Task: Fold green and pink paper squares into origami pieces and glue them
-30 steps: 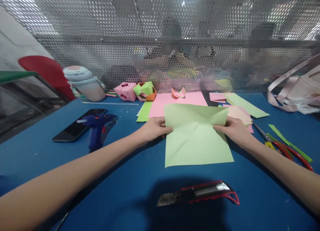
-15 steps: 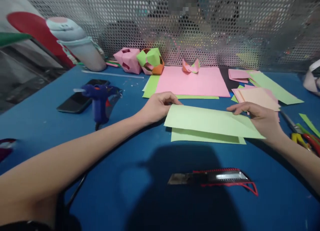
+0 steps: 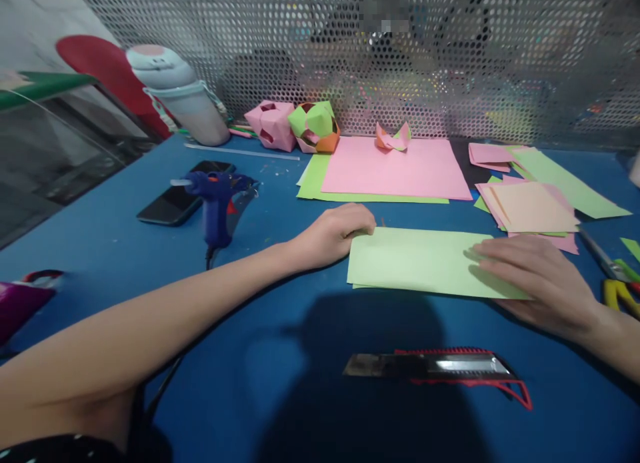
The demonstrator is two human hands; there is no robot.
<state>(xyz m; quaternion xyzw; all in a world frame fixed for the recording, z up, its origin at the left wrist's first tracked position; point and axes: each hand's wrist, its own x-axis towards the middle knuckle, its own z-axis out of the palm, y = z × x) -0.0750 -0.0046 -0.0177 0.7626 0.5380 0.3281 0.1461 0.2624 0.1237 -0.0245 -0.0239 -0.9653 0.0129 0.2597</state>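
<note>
A light green sheet of paper (image 3: 415, 259), folded over on itself lengthwise, lies before me with its two long front edges almost lined up. At its far left corner, my left hand (image 3: 335, 235) is closed, fingers curled and pinching the edge. My right hand (image 3: 545, 276) grips the right end, fingers laid on top and the thumb side below the paper. Nearer to me rests a black and red box cutter (image 3: 435, 365) with its blade out to the left, touched by neither hand.
On the left, a blue glue gun (image 3: 216, 206) stands by a dark phone (image 3: 173, 203). Behind are a tumbler (image 3: 193, 109), paper shapes (image 3: 273, 124) and a pink sheet (image 3: 395, 166). Paper squares (image 3: 535, 208) and scissors (image 3: 620, 293) lie at right.
The raised upper half of the green paper has come down flat on the lower half. My right hand has shifted towards me, its fingers now over the paper. The view has turned slightly left.
</note>
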